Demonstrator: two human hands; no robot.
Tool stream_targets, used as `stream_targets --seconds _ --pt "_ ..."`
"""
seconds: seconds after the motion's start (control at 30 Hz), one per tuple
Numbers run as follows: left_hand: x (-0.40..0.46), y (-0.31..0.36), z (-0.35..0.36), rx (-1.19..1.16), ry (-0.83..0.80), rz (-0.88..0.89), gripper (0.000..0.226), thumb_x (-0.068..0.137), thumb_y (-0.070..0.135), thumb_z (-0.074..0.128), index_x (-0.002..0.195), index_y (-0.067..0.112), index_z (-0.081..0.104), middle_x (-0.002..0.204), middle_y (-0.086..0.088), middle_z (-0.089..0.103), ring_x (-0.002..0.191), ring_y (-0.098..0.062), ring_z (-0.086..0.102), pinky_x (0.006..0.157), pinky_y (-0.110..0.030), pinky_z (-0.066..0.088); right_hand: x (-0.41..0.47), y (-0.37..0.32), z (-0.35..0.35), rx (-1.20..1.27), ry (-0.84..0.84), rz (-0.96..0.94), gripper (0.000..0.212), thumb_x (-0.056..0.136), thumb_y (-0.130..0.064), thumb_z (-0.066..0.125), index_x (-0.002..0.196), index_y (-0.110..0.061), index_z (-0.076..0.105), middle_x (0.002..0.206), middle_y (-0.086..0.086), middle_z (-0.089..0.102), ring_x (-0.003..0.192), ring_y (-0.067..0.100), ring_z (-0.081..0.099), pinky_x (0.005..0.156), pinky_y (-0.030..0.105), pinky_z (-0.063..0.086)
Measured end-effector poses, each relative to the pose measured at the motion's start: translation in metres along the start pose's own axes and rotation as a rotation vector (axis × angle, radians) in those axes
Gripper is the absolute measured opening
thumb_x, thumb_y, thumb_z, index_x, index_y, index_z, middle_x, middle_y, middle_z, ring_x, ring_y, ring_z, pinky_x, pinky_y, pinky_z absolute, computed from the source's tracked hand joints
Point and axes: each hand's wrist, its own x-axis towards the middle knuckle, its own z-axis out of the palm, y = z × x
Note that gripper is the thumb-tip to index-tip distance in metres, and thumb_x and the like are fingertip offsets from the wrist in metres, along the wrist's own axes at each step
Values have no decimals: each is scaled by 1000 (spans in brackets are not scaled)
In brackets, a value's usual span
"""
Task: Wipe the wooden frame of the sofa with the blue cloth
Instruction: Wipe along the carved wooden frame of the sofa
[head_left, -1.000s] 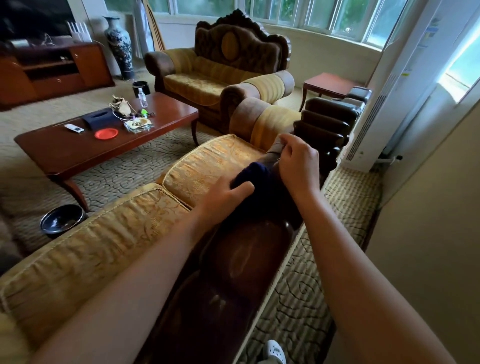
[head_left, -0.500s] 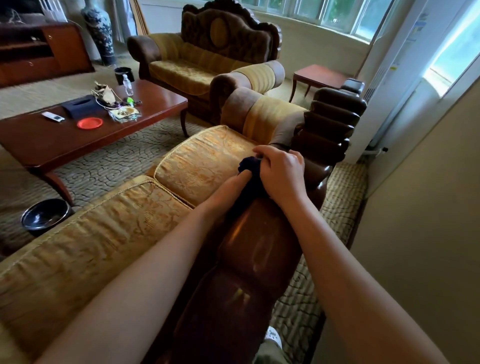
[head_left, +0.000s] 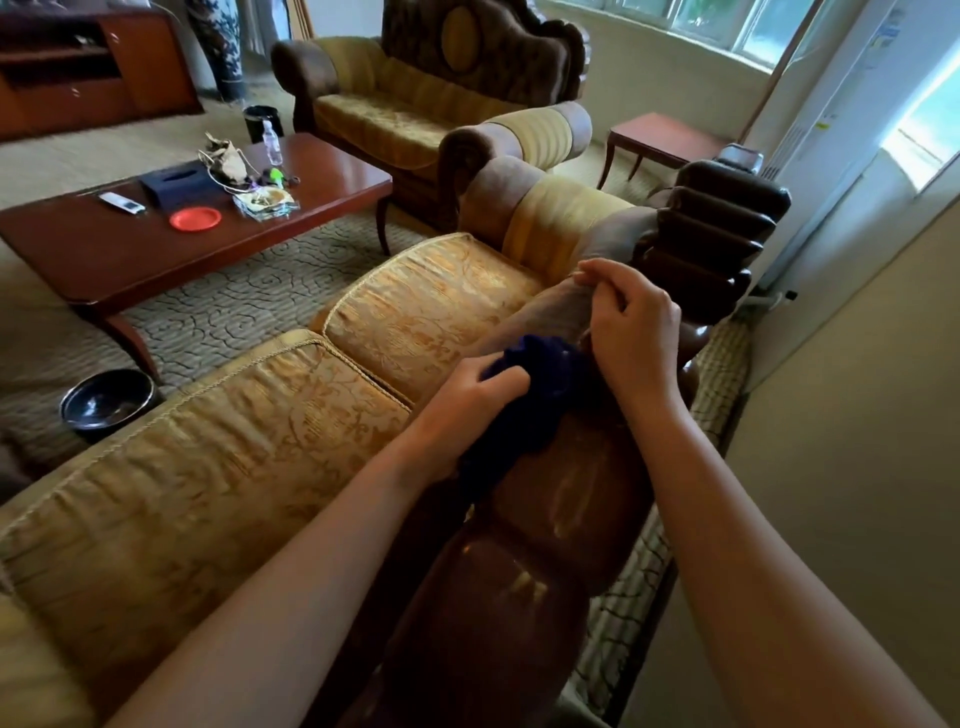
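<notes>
A dark blue cloth (head_left: 540, 384) lies bunched on the sofa's glossy brown wooden top rail (head_left: 550, 519), which runs away from me toward carved scrolls (head_left: 722, 218) at the far end. My left hand (head_left: 467, 405) grips the cloth from the cushion side. My right hand (head_left: 631, 332) sits just beyond the cloth, its fingers pinching the grey-brown upholstery fabric (head_left: 556, 312) at the top of the backrest and pulling it up off the rail.
Gold patterned back cushions (head_left: 249, 447) lie left of the rail. A wall (head_left: 857, 467) stands close on the right, with a narrow strip of carpet between. A red-brown coffee table (head_left: 130, 249) with small items, a black bowl (head_left: 106, 402) on the floor and a second sofa (head_left: 431, 104) lie beyond.
My right hand has moved off the cloth and taken hold of the upholstery edge further along. My left hand has closed round the cloth. The view has shifted a little.
</notes>
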Motion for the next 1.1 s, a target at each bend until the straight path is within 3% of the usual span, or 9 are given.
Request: stream_targets --seconds 0.13,0.2,0.3,0.47,0.77,0.97,1.03,1.1 --pt "24 10 15 21 100 29 17 91 13 47 77 13 57 60 4 58 51 -8 55 45 -18 42 0 1 0 -3 12 10 27 91 -2 45 100 -9 70 89 -8 65 74 -4 57 70 -2 38" --pt "28 8 17 61 130 73 24 93 8 44 72 14 55 53 9 56 47 -4 53 43 -15 40 0 1 0 -5 17 1 27 91 -2 45 98 -10 70 87 -9 64 74 -3 57 70 -1 38" --pt "22 3 15 73 128 64 23 94 10 42 75 13 54 59 3 53 46 -4 50 44 -16 38 0 2 1 4 9 14 27 91 -4 44 98 -11 70 86 -8 65 77 0 59 70 3 42" --pt "15 -24 3 -48 138 -78 19 92 23 41 83 14 56 76 -7 53 71 -22 49 66 -32 38 -2 3 0 20 3 13 27 92 -4 44 97 -9 70 88 -4 68 77 -2 58 70 2 40" --pt "-9 -40 -12 -26 129 -180 15 81 30 48 73 17 52 62 0 48 54 -16 43 54 -29 30 -2 3 0 23 -26 0 27 93 -4 44 99 -7 70 89 -2 69 77 0 60 70 4 43" --pt "-44 -17 -2 0 204 -107 19 90 14 45 74 8 53 57 -1 50 49 -15 48 44 -21 35 0 2 5 3 -57 -21 27 92 -5 44 98 -8 70 87 -1 69 78 6 62 69 5 43" --pt "-54 -9 6 83 186 -21 14 82 22 53 78 9 58 64 -3 55 57 -19 53 50 -26 39 -2 1 3 21 -49 -16 27 92 -5 44 97 -10 70 87 -2 69 80 6 63 72 10 46" --pt "-58 -3 19 306 139 124 24 73 33 54 90 22 66 87 3 65 79 -16 62 66 -30 48 -2 -1 0 76 -26 2 28 91 -5 44 96 -11 70 87 -3 69 81 7 64 74 12 48"
